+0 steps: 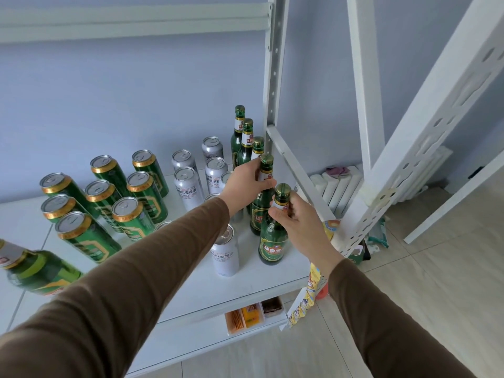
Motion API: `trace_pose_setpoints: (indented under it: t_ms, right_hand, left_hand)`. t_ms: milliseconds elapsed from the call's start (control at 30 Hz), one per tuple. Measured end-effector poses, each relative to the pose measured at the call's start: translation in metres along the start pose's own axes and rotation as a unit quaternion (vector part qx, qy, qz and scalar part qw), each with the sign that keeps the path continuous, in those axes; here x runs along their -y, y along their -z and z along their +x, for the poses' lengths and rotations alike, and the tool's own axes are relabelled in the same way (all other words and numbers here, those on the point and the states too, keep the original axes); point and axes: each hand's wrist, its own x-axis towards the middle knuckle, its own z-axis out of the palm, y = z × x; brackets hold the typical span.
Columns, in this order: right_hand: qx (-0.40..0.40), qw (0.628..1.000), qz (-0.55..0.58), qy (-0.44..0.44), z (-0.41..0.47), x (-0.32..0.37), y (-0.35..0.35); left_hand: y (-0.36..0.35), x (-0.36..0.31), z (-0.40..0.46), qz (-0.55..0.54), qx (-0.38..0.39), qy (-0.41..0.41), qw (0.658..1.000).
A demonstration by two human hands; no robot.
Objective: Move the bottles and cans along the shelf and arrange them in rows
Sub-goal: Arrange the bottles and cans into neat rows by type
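Brown-sleeved forearms fill the near foreground of the head view, both reaching onto the white metal shelf. Left hand curled round the neck of a green glass beer bottle with a gold cap, fourth in a line of like bottles running back along the shelf's right edge. Right hand pinching the neck of the nearest green glass bottle, just in front of the other, base apparently on the shelf. Left of the bottles, tall white aluminium cans in rough columns; farther left, tall green cans with gold rims in loose rows; at the far left edge, one more green bottle, well apart from the line.

Step in hand, seemingly: closing up the bottle row on the right. Next move likely calls for sliding both bottles snug into line, upright, without knocking the white can close beside, then fetching the stray bottle.
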Motion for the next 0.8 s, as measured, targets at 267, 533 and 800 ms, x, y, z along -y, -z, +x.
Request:
trace_pose_setpoints:
  t_ms: [267, 533, 800]
  right_hand:
    - [0.007, 1.000, -0.016, 0.000, 0.003, 0.000, -0.003]
    - [0.019, 1.000, -0.008, -0.003, 0.001, 0.000, -0.003]
    - [0.005, 1.000, 0.001, 0.005, -0.001, 0.005, -0.002]
  left_hand:
    - [0.006, 0.000, 0.001, 0.022, 0.025, -0.011, 0.999]
    - [0.010, 0.004, -0.001, 0.002, 0.039, -0.014, 0.999]
    - [0.012, 0.006, -0.009, -0.020, 0.037, -0.003, 0.999]
